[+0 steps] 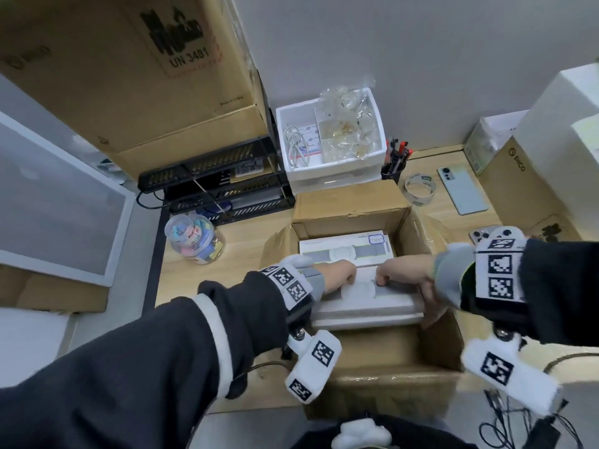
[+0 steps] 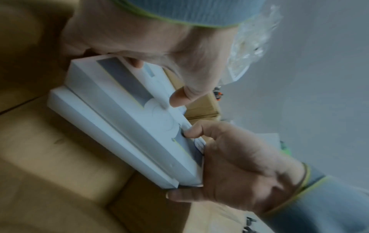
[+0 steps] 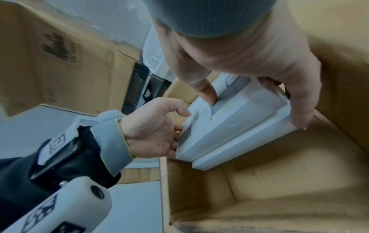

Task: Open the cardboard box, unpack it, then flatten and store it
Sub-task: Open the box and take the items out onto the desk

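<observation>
Lifting time, looks like: left hand (image 1: 338, 274) clamps the left end of two stacked white boxes (image 1: 366, 306), right hand (image 1: 405, 273) clamps the right end. Stack's long axis runs hand to hand, hovering over the open cardboard box (image 1: 389, 361); another white box (image 1: 346, 249) sits inside.

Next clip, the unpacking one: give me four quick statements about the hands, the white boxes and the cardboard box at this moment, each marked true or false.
1. Both hands grip a stack of two white boxes. True: the left hand and the right hand hold opposite ends.
2. The cardboard box is taped shut. False: its flaps stand open.
3. Another white box lies inside at the far end. True.
4. The tape roll sits inside the cardboard box. False: it lies on the desk beyond it.
</observation>
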The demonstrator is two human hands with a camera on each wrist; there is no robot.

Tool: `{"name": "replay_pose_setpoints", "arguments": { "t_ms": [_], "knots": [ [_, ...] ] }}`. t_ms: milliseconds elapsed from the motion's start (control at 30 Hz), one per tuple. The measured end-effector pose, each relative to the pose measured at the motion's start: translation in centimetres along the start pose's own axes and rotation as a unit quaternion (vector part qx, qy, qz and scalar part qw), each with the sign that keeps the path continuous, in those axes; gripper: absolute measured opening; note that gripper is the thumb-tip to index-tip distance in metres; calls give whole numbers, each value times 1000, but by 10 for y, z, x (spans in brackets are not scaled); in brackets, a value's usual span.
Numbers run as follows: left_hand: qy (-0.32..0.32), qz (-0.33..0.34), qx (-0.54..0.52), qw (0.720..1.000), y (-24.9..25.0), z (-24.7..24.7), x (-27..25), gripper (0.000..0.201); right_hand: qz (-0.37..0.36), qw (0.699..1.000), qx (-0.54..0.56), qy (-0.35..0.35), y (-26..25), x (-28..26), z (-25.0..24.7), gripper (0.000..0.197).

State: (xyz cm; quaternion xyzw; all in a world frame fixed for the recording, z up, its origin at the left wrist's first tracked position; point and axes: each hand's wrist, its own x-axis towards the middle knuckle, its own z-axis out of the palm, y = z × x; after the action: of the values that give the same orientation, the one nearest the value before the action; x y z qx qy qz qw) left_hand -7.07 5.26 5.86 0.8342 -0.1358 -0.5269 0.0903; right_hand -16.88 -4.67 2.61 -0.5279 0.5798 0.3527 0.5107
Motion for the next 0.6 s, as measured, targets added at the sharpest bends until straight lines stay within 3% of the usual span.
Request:
{"name": "replay_pose_setpoints", "arguments": {
  "t_ms": [100,233,333,467,533,600],
  "knots": [
    [18,35,-36,999,3,-27,-21,34,-27,999,16,16,-14,-36,-18,26],
    [104,72,-64,990,3,-86,-45,32,-130,990,31,43,-64,-75,-26,30],
    [202,89,-108,969,2,-132,-54,35,-195,977,39,76,-111,-99,-20,22],
    [324,49,-130,936,-21,-181,-27,62,-257,961,71,78,-166,-107,7,36],
    [353,34,-153,923,-39,-198,5,86,-264,961,64,57,-181,-105,27,31],
    [360,21,-189,913,-62,-207,42,94,-270,961,33,53,-192,-97,45,23]
  ]
}}
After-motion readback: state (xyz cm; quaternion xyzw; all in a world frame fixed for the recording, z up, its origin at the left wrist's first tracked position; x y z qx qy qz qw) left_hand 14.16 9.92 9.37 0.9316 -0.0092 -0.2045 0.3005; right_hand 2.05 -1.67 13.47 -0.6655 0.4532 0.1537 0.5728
